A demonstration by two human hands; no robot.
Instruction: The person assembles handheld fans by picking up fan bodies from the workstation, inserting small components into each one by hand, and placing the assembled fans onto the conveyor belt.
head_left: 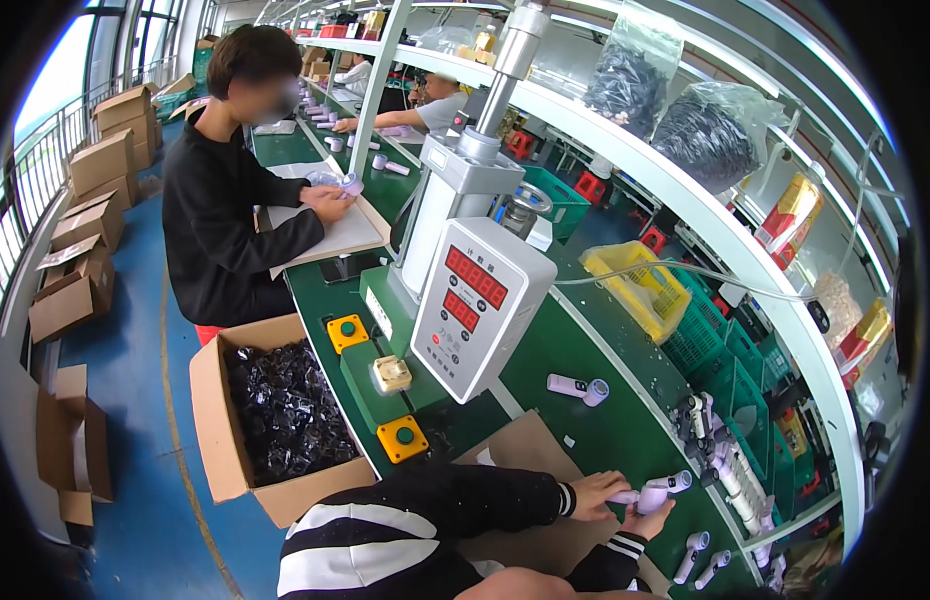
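Observation:
At the lower right, a lilac handheld device with a round head (652,499) and a short handle is held between my two hands. My left hand (592,495) is closed around the handle end, its fingertips on top. Below the round head my right hand (649,522) grips it, with the fingers partly hidden by the part. Just beyond them, a similar lilac piece (671,482) rests on the green bench (545,430). Two more lilac devices (692,556) (713,569) lie to the right of my right hand. Another lilac device (577,388) lies farther up the bench.
Left of my hands stands a press with a counter box (475,310), its small fixture (391,374) and yellow button boxes (401,438). An open carton (220,425) holds dark glossy plastic parts. A co-worker (235,200) sits beyond. Green crates (695,320) and a yellow basket (635,290) are at right.

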